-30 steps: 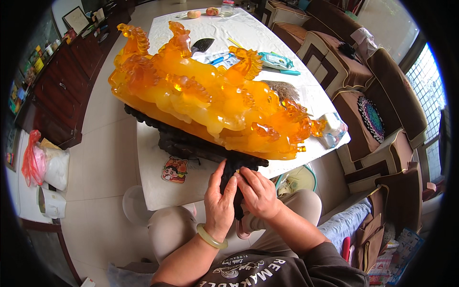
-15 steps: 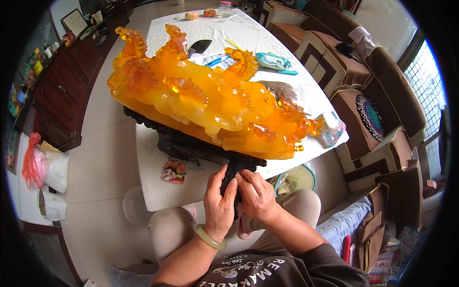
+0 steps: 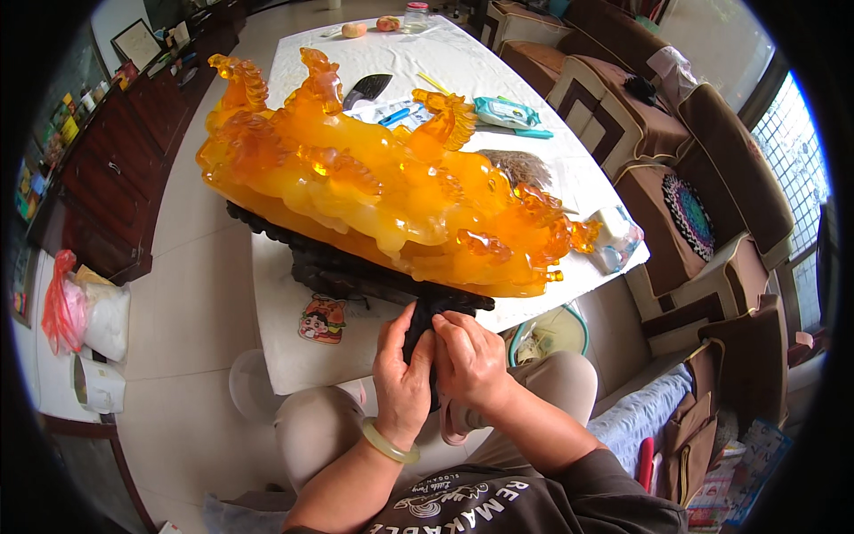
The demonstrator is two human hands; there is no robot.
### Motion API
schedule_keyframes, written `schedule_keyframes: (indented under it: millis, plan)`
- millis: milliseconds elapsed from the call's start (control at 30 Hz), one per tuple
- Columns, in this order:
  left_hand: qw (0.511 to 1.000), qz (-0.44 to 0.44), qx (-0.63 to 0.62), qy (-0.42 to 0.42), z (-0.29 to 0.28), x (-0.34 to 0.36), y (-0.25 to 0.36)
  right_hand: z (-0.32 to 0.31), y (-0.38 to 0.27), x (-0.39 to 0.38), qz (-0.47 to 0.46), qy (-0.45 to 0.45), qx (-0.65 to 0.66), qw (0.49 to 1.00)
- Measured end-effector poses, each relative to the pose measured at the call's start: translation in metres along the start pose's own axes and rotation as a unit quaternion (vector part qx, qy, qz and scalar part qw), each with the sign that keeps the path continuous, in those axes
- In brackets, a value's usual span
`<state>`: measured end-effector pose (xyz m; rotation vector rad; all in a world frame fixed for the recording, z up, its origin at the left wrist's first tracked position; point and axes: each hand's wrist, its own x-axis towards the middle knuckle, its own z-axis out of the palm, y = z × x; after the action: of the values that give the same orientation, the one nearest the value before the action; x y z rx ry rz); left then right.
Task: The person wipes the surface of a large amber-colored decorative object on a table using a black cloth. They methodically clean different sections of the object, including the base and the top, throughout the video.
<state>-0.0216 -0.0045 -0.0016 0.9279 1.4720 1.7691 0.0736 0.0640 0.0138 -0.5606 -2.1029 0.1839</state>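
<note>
12 = straight away from you. The black piece [image 3: 414, 331] is right between your hands, top end just under the near 4 o'clock end of the black stand [image 3: 342, 271]. Can't tell if it joins the stand or only overlaps it from this view. Its long axis runs about 12 to 6, tail end pointing down toward your lap.

Your left hand [image 3: 402, 374] is narrow around it from the 9 o'clock side, thumb opposite fingers, piece in the gap. Your right hand [image 3: 470, 360] is curled in tight at 3 o'clock; its fingertips are hidden, so can't tell if they're pinching. Neither hand clearly nearer; right knuckles are just below the stand's edge.

The amber carving [image 3: 356, 191] sits on the stand, mostly at 11 from your hands, long axis roughly 10 to 4, so it crosses the piece's line at a slant.
</note>
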Motion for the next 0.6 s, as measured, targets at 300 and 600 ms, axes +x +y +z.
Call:
schedule_keyframes:
  millis: [300, 600]
  plan:
    - [1.000, -0.019, -0.007, -0.006, -0.003, 0.003, 0.002, -0.008, -0.012, 0.016, 0.075, -0.047, -0.008, 0.996]
    - [0.999, 0.017, 0.035, -0.009, -0.002, 0.000, 0.004, -0.006, -0.007, 0.001, 0.037, -0.011, 0.000, 0.999]
